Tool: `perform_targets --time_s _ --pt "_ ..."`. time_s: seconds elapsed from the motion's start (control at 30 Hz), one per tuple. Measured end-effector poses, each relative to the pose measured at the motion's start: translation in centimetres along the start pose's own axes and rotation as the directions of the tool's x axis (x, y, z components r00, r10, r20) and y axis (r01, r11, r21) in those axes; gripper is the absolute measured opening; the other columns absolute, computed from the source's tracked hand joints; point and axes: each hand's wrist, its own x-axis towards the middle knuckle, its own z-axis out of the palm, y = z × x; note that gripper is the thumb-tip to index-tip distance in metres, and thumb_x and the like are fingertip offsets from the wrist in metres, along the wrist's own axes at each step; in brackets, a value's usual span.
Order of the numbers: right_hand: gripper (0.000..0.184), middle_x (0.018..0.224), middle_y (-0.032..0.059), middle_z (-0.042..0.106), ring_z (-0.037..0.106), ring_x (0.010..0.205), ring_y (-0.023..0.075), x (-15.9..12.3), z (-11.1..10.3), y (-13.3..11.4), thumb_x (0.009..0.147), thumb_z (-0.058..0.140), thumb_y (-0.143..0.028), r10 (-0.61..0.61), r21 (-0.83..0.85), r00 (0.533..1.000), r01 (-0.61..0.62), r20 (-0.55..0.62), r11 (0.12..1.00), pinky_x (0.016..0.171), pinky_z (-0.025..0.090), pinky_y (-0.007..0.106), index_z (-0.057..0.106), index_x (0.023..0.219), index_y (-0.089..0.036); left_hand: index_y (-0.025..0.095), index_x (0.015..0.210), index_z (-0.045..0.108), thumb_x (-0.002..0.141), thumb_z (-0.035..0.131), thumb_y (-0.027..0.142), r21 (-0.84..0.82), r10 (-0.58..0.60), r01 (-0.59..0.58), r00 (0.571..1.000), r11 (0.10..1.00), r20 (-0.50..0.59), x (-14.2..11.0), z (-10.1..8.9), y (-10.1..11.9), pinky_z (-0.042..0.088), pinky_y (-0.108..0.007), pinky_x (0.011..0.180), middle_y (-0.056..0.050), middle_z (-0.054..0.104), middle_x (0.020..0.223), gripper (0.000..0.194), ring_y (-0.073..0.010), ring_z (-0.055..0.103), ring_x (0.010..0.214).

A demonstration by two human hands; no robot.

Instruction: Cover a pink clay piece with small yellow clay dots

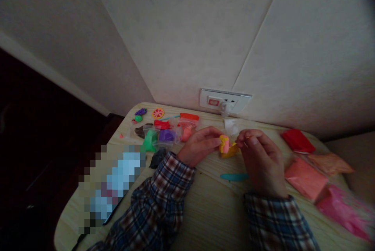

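Between the fingertips of my left hand (pixel 200 145) is a small pink and yellow clay piece (pixel 225 144), with yellow along its edges. My right hand (pixel 260 157) is closed in a pinch just to the right of it, and a tiny yellow-orange bit of clay (pixel 248 137) shows at the fingertips. Behind the held piece lies a yellow clay packet (pixel 230 151), partly hidden by it. A teal modelling knife (pixel 233 177) rests on the table below, its right end close to my right hand.
Bagged clay, green (pixel 150 140), purple (pixel 167 135) and red (pixel 189 117), lies left on the table (pixel 216 212). Packets in red (pixel 298 140), salmon (pixel 306 178) and pink (pixel 342 208) lie right. A phone (pixel 118 184) sits left; a wall socket (pixel 225 101) is behind.
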Motion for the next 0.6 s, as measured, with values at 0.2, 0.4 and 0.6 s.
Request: perform_targets --time_s 0.2,0.4,0.6 --pt "0.024 0.078 -0.0002 0.066 0.057 0.073 0.0165 0.07 -0.17 0.05 0.085 0.084 -0.050 -0.063 -0.048 0.998 0.064 0.019 0.997 0.070 0.046 0.031 0.077 0.084 -0.026 0.015 0.083 0.075 0.064 0.101 0.043 0.008 -0.009 0.009 1.000 1.000 0.004 -0.04 0.07 0.24 0.049 -0.030 0.080 -0.002 0.076 0.081 0.042 -0.0143 0.066 0.077" --pt "0.010 0.089 0.0018 0.070 0.063 0.088 0.0201 0.28 -0.25 0.18 0.086 0.084 -0.038 -0.121 -0.161 0.988 0.135 0.095 0.978 0.081 0.048 0.034 0.081 0.083 -0.029 0.016 0.082 0.074 0.066 0.099 0.043 0.039 -0.001 0.001 1.000 0.999 0.003 -0.14 0.26 0.51 0.052 -0.030 0.081 -0.003 0.076 0.081 0.041 -0.0150 0.067 0.078" --pt "0.007 0.101 0.0040 0.071 0.063 0.101 0.0232 0.21 0.14 0.08 0.088 0.081 -0.034 -0.184 -0.234 0.974 0.211 0.130 0.949 0.088 0.048 0.038 0.080 0.083 -0.030 0.017 0.082 0.075 0.064 0.100 0.048 0.099 0.012 -0.009 1.000 0.995 -0.026 -0.01 0.17 0.32 0.050 -0.029 0.080 -0.002 0.076 0.082 0.044 -0.0161 0.068 0.082"
